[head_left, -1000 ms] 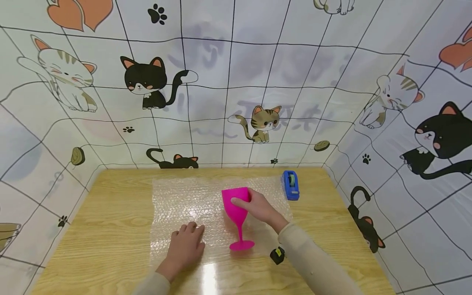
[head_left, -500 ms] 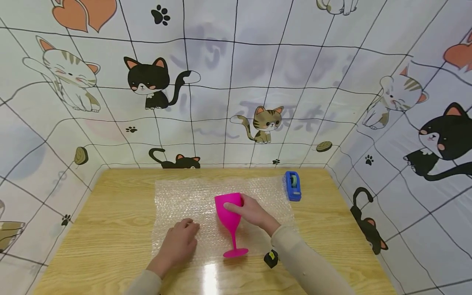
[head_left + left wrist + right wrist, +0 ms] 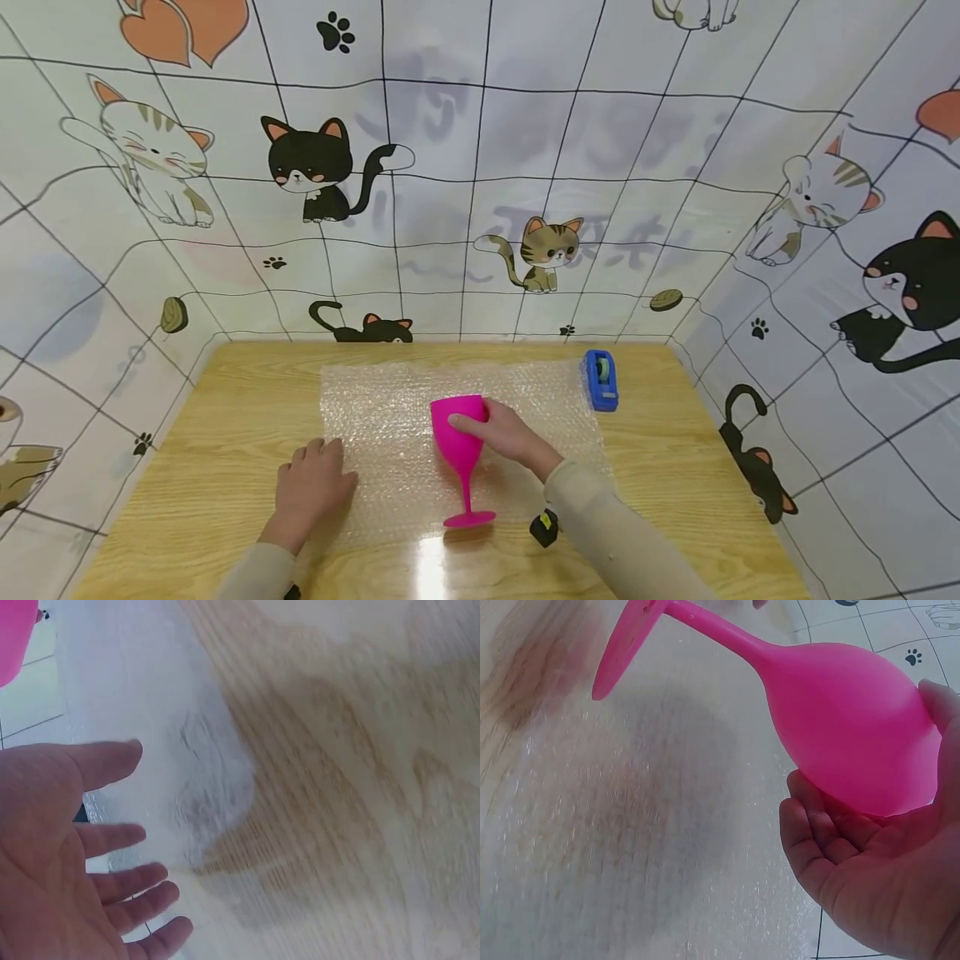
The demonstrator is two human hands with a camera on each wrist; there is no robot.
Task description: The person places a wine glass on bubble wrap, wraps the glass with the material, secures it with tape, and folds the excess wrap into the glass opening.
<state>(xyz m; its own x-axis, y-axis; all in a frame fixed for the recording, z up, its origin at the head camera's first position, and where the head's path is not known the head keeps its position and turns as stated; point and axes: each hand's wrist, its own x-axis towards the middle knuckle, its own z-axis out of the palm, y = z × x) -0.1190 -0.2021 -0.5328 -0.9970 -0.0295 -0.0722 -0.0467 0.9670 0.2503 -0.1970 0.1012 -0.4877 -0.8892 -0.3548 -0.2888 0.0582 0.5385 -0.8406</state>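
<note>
A bright pink wine goblet [image 3: 459,437] stands slightly tilted above the sheet of bubble wrap [image 3: 382,417], its foot towards the near edge. My right hand [image 3: 506,433] grips the goblet's bowl near the rim, thumb across the front and fingers behind. In the right wrist view the goblet's bowl [image 3: 847,727] lies between thumb and curled fingers. My left hand [image 3: 311,483] is at the left edge of the bubble wrap, palm down. Its fingers are spread and relaxed in the left wrist view, with nothing held.
A blue tape dispenser [image 3: 601,381] sits at the wrap's far right corner. The wooden table [image 3: 225,417] meets walls covered in cat-printed sheeting [image 3: 435,208]. A small black device [image 3: 544,527] with a yellow mark is by my right sleeve.
My left hand has moved left from over the bubble wrap to its left edge. My right hand has brought the goblet a little to the left and nearer.
</note>
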